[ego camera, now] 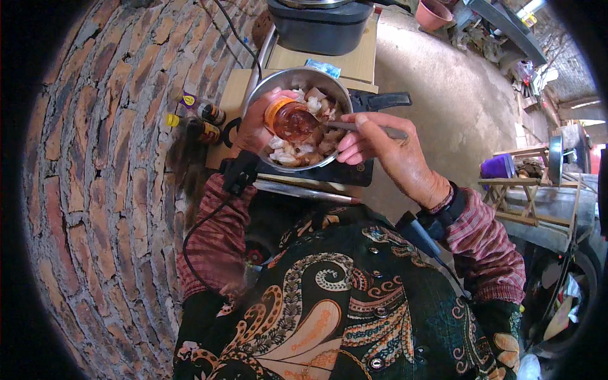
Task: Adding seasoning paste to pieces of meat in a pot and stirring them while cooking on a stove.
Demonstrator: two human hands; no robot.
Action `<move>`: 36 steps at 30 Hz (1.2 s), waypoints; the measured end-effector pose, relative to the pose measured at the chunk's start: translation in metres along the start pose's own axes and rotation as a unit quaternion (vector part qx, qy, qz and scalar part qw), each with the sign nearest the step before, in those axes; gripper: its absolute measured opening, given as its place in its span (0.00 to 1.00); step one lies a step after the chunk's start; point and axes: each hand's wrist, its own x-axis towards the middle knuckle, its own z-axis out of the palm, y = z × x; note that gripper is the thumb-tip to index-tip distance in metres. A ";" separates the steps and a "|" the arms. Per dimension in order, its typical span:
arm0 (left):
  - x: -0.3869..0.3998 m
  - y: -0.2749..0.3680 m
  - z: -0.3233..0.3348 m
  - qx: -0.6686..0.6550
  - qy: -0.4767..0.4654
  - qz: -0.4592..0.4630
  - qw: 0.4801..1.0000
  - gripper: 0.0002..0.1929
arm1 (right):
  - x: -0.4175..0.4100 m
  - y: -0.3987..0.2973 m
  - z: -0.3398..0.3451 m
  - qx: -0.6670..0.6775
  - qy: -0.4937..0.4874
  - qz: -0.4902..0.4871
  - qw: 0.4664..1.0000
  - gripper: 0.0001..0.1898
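Over a metal pressure-cooker pot [349,102], my left hand [251,124] grips a glass jar [278,114] with an orange label, tilted so its mouth faces right. Reddish-brown contents show inside it. My right hand [384,135] holds a spoon or similar utensil by its grey handle [344,126]; the far end is at the jar's mouth, and its tip is hard to make out. Pale chunks of food [285,154], some white and some brownish, lie in the pot below the jar. A black pot handle [387,100] sticks out to the right.
The pot stands on a black cooktop [354,175] on a small wooden table [240,88]. Bottles [204,129] stand left, beside a brick wall [109,190]. A dark appliance [320,28] sits behind, with a blue packet [323,68] before it. Right are a purple container [496,166] and a wooden rack [510,183].
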 end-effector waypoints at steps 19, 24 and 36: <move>0.015 -0.005 -0.009 0.133 -0.046 0.041 0.989 0.15 | 0.018 -0.016 0.008 -0.479 -0.206 -0.326 0.788 0.15; 0.021 0.007 -0.014 0.141 -0.130 -0.010 0.981 0.15 | 0.020 -0.027 0.003 -0.527 -0.217 -0.315 0.759 0.14; 0.032 0.003 -0.030 0.332 -0.210 0.106 0.913 0.24 | 0.026 -0.009 0.008 -0.548 -0.215 -0.329 0.738 0.08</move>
